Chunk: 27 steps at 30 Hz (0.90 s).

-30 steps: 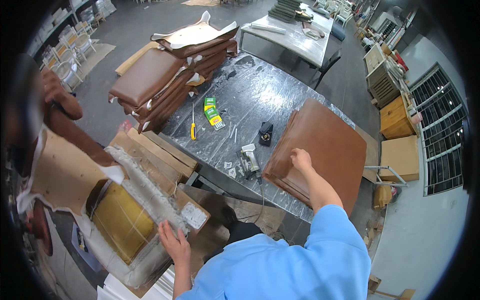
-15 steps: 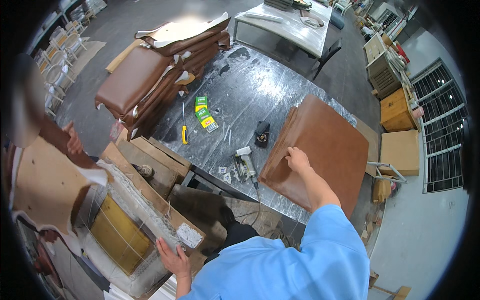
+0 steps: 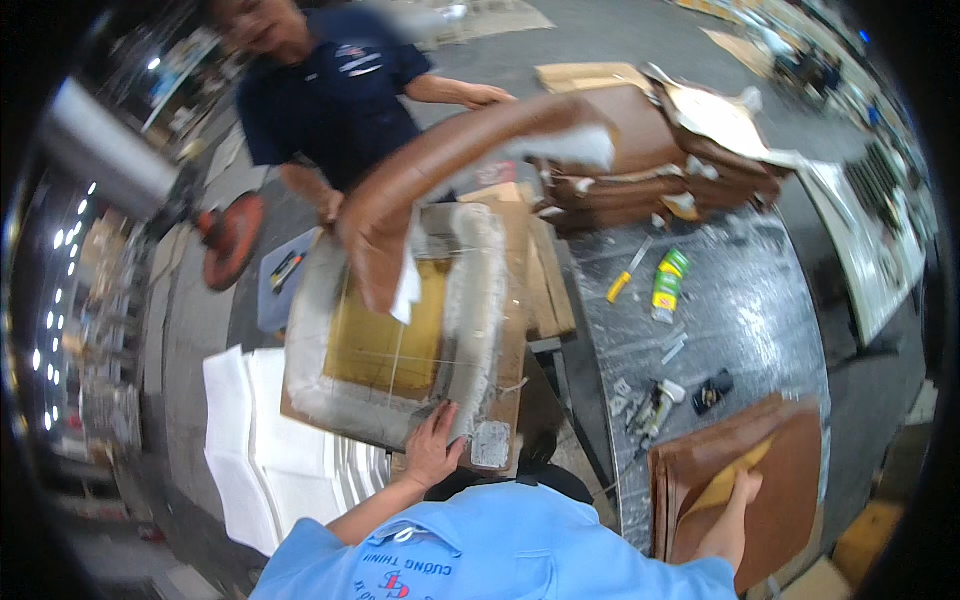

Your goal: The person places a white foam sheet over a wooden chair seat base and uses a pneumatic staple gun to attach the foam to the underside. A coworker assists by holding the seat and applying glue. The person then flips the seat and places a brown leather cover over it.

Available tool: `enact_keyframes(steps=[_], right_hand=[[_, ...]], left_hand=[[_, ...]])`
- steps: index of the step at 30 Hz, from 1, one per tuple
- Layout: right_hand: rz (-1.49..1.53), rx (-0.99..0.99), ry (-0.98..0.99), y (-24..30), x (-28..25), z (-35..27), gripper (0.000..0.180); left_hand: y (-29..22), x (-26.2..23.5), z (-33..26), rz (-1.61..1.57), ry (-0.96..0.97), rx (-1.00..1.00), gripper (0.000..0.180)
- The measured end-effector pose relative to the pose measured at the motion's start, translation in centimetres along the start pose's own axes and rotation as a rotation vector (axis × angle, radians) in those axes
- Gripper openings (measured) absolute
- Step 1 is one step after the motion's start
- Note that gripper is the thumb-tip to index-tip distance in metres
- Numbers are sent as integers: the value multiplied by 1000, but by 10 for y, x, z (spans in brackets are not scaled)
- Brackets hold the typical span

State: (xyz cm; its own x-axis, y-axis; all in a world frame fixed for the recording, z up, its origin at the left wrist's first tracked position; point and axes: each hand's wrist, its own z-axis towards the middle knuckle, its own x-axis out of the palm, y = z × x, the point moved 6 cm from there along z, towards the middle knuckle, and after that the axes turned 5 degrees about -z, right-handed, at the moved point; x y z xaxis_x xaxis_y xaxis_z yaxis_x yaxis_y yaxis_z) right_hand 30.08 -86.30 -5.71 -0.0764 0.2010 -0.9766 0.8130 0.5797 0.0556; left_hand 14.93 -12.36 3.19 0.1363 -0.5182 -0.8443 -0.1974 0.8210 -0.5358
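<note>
My left hand [image 3: 434, 445] lies with fingers stretched out on the near edge of a padded seat frame [image 3: 478, 300], pale grey around a yellow middle panel [image 3: 380, 345]. At the right, my right hand [image 3: 745, 487] pinches the top brown leather sheet [image 3: 785, 500] of a stack; its edge is folded back and a tan underside [image 3: 722, 480] shows. Across the seat frame a co-worker [image 3: 345, 110] holds a brown leather cover [image 3: 450, 150] with both hands. It arches over the frame, blurred, its white lining partly showing.
On the metal-topped table [image 3: 760, 290] lie a yellow-handled screwdriver [image 3: 622, 283], green-and-yellow boxes [image 3: 668, 285], a staple gun [image 3: 655, 405] and a small black object [image 3: 712, 392]. Brown leather covers [image 3: 640, 130] are piled at the far end. White foam sheets [image 3: 290, 450] lie left of me.
My view has swung left. My right hand has lifted the top leather sheet's edge, baring its underside. The co-worker has raised the leather cover over the seat frame; my left hand stays on it.
</note>
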Motion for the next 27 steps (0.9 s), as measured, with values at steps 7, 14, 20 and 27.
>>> enact_keyframes(steps=[7,14,20,27], right_hand=[[148,51,69,-11,-6,8,33],[25,-83,-60,51,-45,-6,33],[31,-56,-181,32,-84,-26,34],[97,-89,-320,30,-129,-42,36]], left_hand=[[10,-13,1,66,53,-33,81],[22,-23,-34,-3,-132,-127,74],[22,-1,-20,5,-159,-163,72],[22,-2,-28,22,-193,-181,70]])
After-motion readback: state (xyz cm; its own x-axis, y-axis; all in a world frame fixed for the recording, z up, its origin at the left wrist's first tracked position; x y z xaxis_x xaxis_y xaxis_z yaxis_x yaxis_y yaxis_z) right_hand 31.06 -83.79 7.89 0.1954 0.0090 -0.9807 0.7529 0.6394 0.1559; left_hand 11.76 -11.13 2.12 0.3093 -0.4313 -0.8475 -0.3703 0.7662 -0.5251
